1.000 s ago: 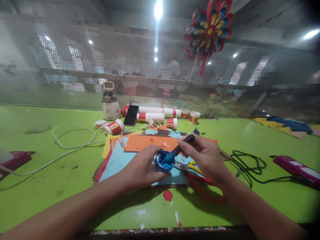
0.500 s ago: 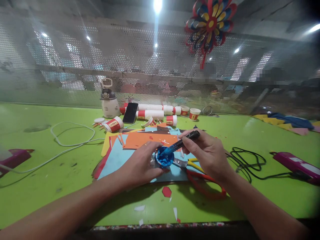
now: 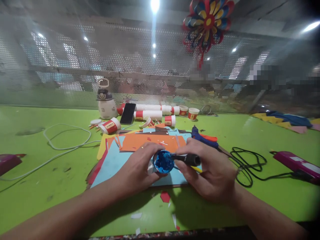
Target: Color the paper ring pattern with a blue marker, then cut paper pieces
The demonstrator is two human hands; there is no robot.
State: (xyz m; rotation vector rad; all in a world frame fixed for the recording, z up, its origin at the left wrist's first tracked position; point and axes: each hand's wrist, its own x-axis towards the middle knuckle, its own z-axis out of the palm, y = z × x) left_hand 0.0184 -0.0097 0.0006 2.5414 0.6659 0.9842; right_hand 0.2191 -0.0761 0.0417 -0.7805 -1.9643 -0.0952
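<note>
Relative to the earlier frames, the right hand point(image 3: 213, 173) has turned, and the black-handled tool point(image 3: 188, 159) lies flatter, its butt end now facing the viewer; the blue glue gun point(image 3: 203, 139) has come into fuller view above this hand. At the centre of the frame, the left hand point(image 3: 138, 165) has its fingers point(image 3: 152, 146) curved around a small round container point(image 3: 163, 162) of bright blue paste. The right fingers are narrowed on the tool, whose blue-coated end is at the container's mouth. Both lie over the layered coloured paper point(image 3: 116, 166) on the green worktop point(image 3: 27, 191); whether the container touches the paper cannot be told. Upper left of centre: bottle point(image 3: 107, 108), phone point(image 3: 128, 114) and tipped paper cup point(image 3: 110, 126). Right: coiled black cable point(image 3: 257, 160) and purple device point(image 3: 296, 163). Lower centre: red hexagonal scrap point(image 3: 165, 196).
</note>
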